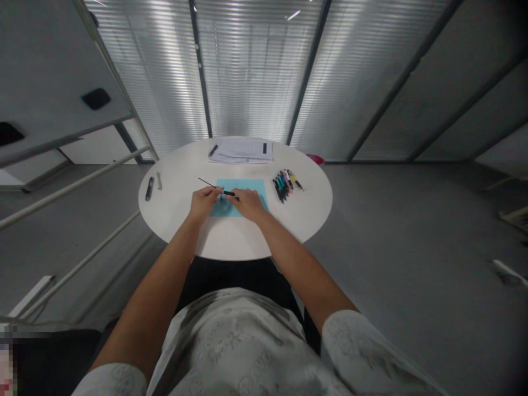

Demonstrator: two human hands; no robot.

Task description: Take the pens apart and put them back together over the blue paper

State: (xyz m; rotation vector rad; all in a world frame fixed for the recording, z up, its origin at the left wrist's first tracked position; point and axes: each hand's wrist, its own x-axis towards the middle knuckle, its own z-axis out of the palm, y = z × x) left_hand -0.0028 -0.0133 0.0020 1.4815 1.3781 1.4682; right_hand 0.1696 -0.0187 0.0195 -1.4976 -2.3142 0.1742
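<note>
Above a light blue sheet (258, 190) on the round white table, my two hands meet over a pen in parts. My left hand (202, 202) pinches a thin dark rod (206, 182), which looks like a pen refill and points up to the left. In my right hand (248, 204) is a black pen barrel (229, 193), its end close to my left fingertips. Whether rod and barrel touch is too small to tell. Right of the sheet, several pens and markers (284, 184) lie side by side in black, green, blue, pink and yellow.
Papers (243, 149) are stacked at the table's far edge with a dark pen (213, 150) on them. A dark pen-like object (149, 188) and a small pale piece (158, 180) lie at the left. A metal rail (74, 190) runs beside the table.
</note>
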